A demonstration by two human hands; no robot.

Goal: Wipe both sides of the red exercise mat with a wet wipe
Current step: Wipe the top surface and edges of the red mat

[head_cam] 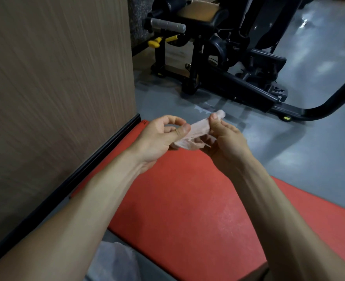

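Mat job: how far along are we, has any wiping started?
Done: a wet wipe is out and the red mat lies flat on the floor. In hand: the left hand and right hand both pinch the wipe, held above the mat, not touching it. Left: wiping this side, then the other. Whether any wiping has happened cannot be told.
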